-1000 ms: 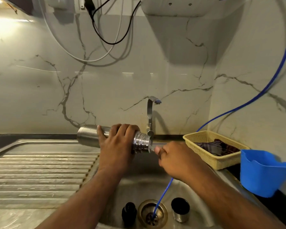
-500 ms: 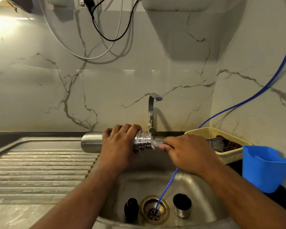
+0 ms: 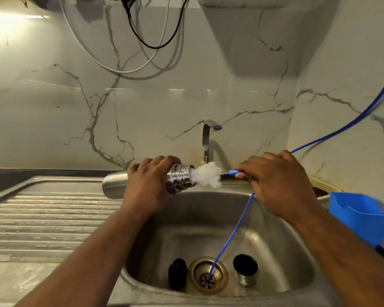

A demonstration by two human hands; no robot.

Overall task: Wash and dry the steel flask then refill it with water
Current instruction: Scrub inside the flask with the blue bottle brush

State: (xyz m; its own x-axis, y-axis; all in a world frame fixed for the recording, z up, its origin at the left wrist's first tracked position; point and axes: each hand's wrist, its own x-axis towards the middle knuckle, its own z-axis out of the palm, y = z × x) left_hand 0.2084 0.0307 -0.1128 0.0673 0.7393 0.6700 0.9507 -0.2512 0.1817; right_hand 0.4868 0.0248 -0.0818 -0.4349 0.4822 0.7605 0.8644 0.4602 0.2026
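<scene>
The steel flask lies horizontal above the sink's back rim, mouth to the right, and my left hand grips its neck end. A white bottle brush sticks out of the flask's threaded mouth, most of its bristles outside. My right hand holds the brush's blue handle to the right of the flask. In the sink basin stand a black stopper and the steel cup lid, either side of the drain.
A blue hose runs from the right wall down into the drain. The tap rises behind the flask. A ribbed draining board lies left. A blue jug and a yellow basket sit on the right counter.
My right hand has pulled to the right, drawing the white brush head out of the flask's mouth. The left hand keeps its hold on the flask.
</scene>
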